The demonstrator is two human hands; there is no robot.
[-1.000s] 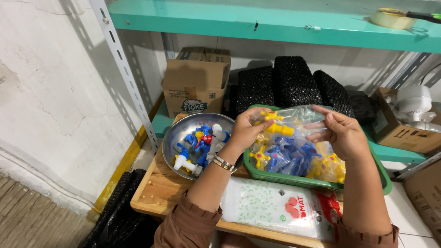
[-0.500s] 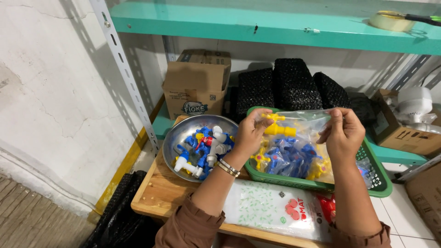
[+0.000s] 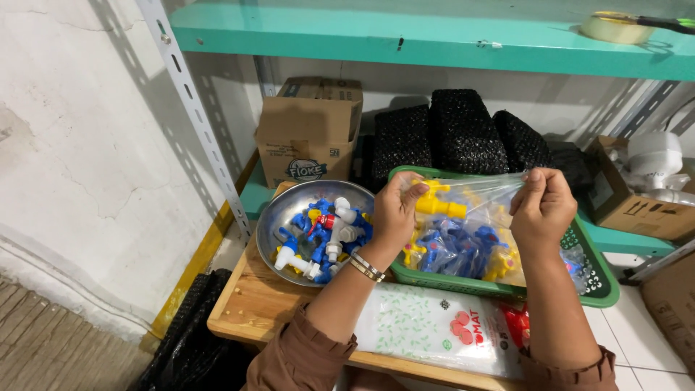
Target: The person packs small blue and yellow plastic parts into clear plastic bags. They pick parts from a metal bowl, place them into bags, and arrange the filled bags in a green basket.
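Clear plastic bag [image 3: 463, 235] of yellow and blue plastic taps is held up over a green basket [image 3: 601, 286]. Its top edge is pinched by the left hand [image 3: 397, 211] at one corner and by the right hand [image 3: 541, 206] at the other, fingers pressed together, and stretched taut between them. A metal bowl [image 3: 279, 217] of loose taps is set just left of the basket, on a wooden tray [image 3: 253, 308]. Black bundles [image 3: 463, 130] are packed close behind.
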